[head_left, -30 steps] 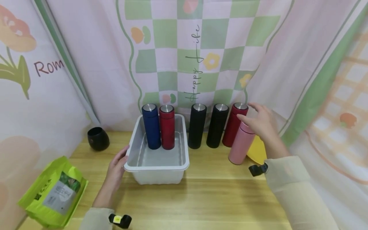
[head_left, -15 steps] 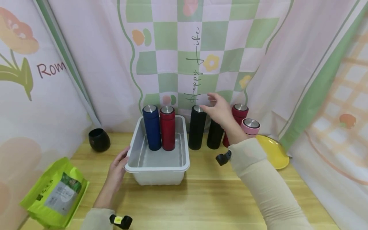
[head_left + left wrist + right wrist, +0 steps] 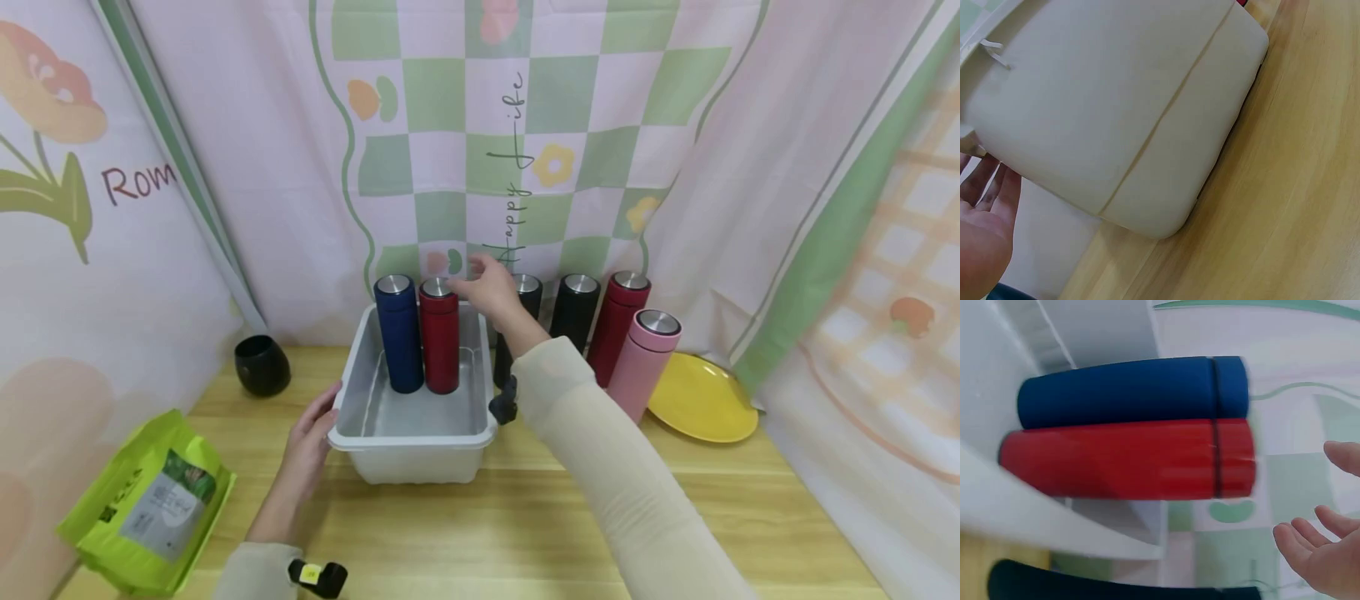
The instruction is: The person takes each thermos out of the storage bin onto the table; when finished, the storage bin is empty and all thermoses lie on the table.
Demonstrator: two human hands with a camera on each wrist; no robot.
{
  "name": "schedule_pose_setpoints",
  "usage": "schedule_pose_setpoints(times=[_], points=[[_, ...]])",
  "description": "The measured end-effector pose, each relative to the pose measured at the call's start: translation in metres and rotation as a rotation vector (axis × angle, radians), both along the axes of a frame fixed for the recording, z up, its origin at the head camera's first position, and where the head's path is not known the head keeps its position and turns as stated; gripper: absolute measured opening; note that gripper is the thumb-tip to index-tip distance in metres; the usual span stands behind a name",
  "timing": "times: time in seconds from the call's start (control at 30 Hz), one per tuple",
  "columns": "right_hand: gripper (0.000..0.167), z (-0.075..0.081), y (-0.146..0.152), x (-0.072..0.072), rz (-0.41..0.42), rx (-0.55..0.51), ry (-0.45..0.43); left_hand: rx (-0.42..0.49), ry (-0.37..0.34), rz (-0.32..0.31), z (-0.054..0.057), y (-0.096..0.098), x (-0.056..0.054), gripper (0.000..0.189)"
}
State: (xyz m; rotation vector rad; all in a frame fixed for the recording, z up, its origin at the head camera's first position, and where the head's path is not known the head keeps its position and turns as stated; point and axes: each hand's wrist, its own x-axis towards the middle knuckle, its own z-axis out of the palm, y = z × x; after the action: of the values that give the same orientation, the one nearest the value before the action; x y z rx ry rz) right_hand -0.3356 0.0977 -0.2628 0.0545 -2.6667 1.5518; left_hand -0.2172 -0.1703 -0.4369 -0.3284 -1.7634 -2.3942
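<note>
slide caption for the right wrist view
Empty right hand near blue bottle and red bottle standing in grey bin

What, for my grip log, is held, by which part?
Right hand: nothing. Left hand touches the bin at its left rim; gripping can't be told.

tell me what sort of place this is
Probably a curtained-off table corner indoors: printed fabric hangs on three sides of a wood-grain table that bears a pale bin.
</note>
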Motion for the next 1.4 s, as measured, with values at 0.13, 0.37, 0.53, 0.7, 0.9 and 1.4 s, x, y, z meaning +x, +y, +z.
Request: schedule_pose_setpoints(times=[0.13,0.37,0.53,0.7,0.9,1.4], points=[[0.068,-0.015,-0.013,-0.012,-0.023,0.001,-0.047,0.002,0.007,0.001,-0.001,0.000,0.000,0.038],[0.073,-0.031,-0.026,-0.023,-0.034,0.066,-0.065,-0.006,0.018,0.008,-0.002,0.001,0.000,0.038],[0.078,-0.039,-0.032,-0.026,-0.023,0.053,-0.037,-0.004,0.027,0.011,-0.003,0.001,0.000,0.038],[0.076,-0.044,-0.034,-0.028,-0.038,0.049,-0.024,-0.006,0.021,0.013,-0.004,0.001,0.001,0.038],[0.073,-0.042,-0.035,-0.027,-0.038,0.091,-0.003,0.005,0.030,0.021,-0.004,0.001,0.000,0.038],[0.073,-0.011,-0.020,-0.013,-0.084,0.090,0.053,-0.003,0.012,0.027,-0.002,0.002,0.001,0.038]])
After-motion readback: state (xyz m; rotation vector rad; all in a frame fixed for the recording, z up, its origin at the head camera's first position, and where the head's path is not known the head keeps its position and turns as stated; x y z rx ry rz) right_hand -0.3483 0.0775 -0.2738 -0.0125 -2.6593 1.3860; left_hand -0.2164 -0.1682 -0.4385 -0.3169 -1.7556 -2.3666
